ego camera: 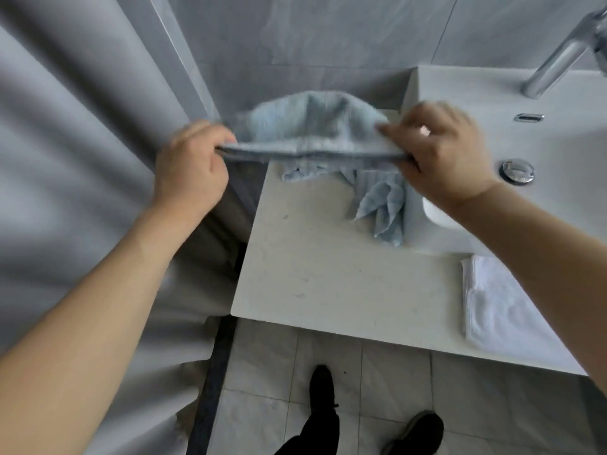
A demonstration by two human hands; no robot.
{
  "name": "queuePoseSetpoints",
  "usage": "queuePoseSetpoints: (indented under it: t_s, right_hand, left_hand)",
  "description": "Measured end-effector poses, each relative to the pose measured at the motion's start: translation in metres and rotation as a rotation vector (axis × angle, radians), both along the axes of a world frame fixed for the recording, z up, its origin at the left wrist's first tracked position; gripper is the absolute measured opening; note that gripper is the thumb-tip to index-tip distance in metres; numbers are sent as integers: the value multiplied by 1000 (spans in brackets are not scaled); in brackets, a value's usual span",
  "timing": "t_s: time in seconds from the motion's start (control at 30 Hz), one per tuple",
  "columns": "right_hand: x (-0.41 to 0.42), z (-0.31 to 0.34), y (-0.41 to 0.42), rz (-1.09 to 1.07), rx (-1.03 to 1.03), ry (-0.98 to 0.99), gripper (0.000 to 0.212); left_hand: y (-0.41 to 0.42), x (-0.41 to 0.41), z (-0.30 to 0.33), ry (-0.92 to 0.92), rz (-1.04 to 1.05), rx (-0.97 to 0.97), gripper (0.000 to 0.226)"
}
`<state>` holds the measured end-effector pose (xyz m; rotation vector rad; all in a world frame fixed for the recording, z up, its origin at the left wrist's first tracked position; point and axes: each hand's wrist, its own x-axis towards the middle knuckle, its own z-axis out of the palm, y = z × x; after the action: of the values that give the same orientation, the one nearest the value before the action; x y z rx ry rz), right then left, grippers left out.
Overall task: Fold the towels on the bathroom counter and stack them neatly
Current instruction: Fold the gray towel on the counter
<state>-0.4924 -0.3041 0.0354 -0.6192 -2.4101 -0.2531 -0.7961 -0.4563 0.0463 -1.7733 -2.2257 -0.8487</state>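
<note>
We pinch the light, floppy blue towel [312,126] at its hem ends, left hand [192,165] at nine o'clock, right hand [440,152] at three, both curled shut on the cloth.

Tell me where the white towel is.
The white towel lies folded on the counter at the right of the head view, at its front edge below the sink, partly under the right forearm.

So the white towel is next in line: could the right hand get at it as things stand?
Probably not yet: the right hand and left hand both grip the blue towel. The white towel lies unobstructed under that forearm.
</note>
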Motion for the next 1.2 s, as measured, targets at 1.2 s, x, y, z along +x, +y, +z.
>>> queuePoseSetpoints:
  t_s: [1.2]
  right_hand:
    - [15, -129, -100, -408, -1558, -625, 51]
  left_hand:
    - [-46, 62, -196, 26, 13, -1148, 45]
